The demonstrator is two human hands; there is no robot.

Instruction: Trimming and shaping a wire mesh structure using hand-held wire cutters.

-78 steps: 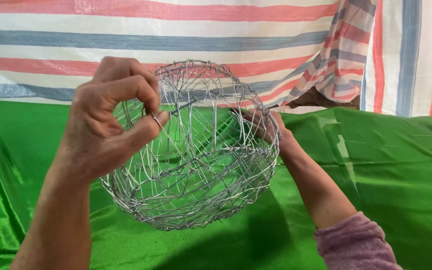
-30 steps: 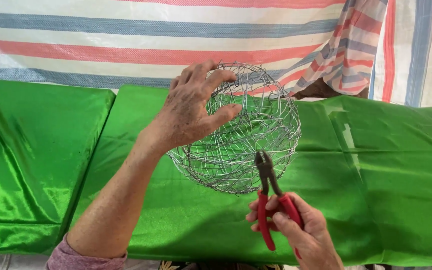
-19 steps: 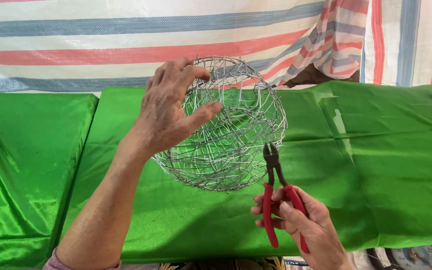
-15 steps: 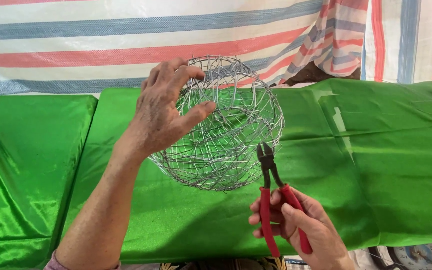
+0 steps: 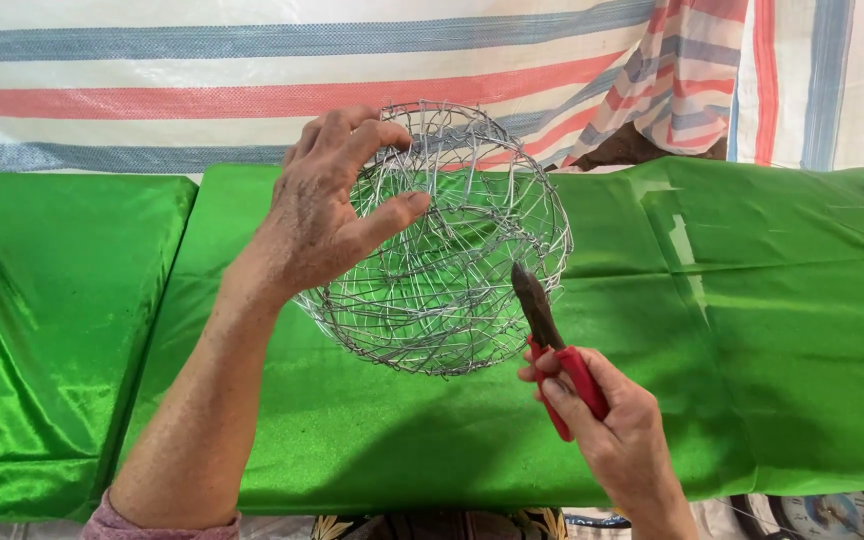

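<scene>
The left hand is gripping a round wire basket by its upper left side, fingers curling over the rim and the thumb pressing against the woven silver strands, so the basket is tilting with its open mouth facing toward the camera. The basket is hanging over the middle of the bench, which is lying under a shiny green cloth, and its lower edge is sitting near the front half of that cover; whether it is touching the cloth cannot be told. The right hand is closing around the red handles of a pair of pliers, low near the front edge of the bench, and the dark nose of the pliers is pointing up and meeting the wires at the basket's lower right side. Behind the far edge of the bench a striped tarpaulin in red, blue and white is hanging as a backdrop
</scene>
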